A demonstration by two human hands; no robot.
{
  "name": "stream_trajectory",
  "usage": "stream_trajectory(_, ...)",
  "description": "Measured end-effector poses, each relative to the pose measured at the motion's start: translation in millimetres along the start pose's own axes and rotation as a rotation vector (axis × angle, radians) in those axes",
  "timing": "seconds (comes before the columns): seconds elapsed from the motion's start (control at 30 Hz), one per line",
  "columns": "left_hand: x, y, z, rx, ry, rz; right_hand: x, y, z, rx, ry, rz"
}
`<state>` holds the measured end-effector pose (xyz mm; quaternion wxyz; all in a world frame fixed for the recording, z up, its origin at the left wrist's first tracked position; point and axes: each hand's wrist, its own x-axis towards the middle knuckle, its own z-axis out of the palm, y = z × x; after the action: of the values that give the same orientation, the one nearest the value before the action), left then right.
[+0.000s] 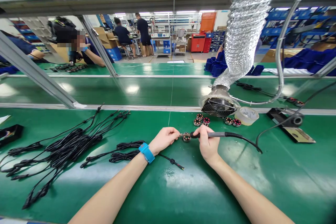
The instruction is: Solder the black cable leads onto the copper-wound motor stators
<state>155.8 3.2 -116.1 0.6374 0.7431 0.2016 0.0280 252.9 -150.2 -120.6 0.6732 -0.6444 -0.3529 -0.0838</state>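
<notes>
A soldering iron (pixel 219 134) is held in my right hand (pixel 209 144), its tip over a small round motor part (pixel 186 138) on the green bench. My left hand (pixel 165 139), with a blue band at the wrist, is pinched at the left side of that part; what its fingertips hold is too small to make out. Beneath my left wrist lies a coiled black cable (pixel 124 156), and a cable end with bared wires (pixel 178 165) sticks out to its right. More round motor parts (pixel 206 121) sit just beyond my right hand.
Many black cables (pixel 70 147) are heaped at the left. A fume fan (pixel 219 106) hangs from a silver duct (pixel 244 24) beyond my right hand, beside a translucent round container (pixel 246 116). An iron stand (pixel 291 124) is at the right. Across the bench, a person (pixel 91 54) works.
</notes>
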Motion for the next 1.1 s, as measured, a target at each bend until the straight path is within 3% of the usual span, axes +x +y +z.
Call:
stream_trajectory(0.8, -2.3, 3.9, 0.6, 0.0, 0.022, 0.008, 1.7, 3.8, -0.8, 0.005, 0.077, 0.039)
stream_trajectory(0.93, -2.5, 2.8, 0.6, -0.005, 0.03, 0.007, 0.5, 7.4, -0.3, -0.038, -0.012, 0.039)
stream_trajectory(1.1, -2.5, 2.2, 0.5, 0.017, 0.021, 0.01, 2.9, 7.9, 2.1, -0.129, -0.186, -0.104)
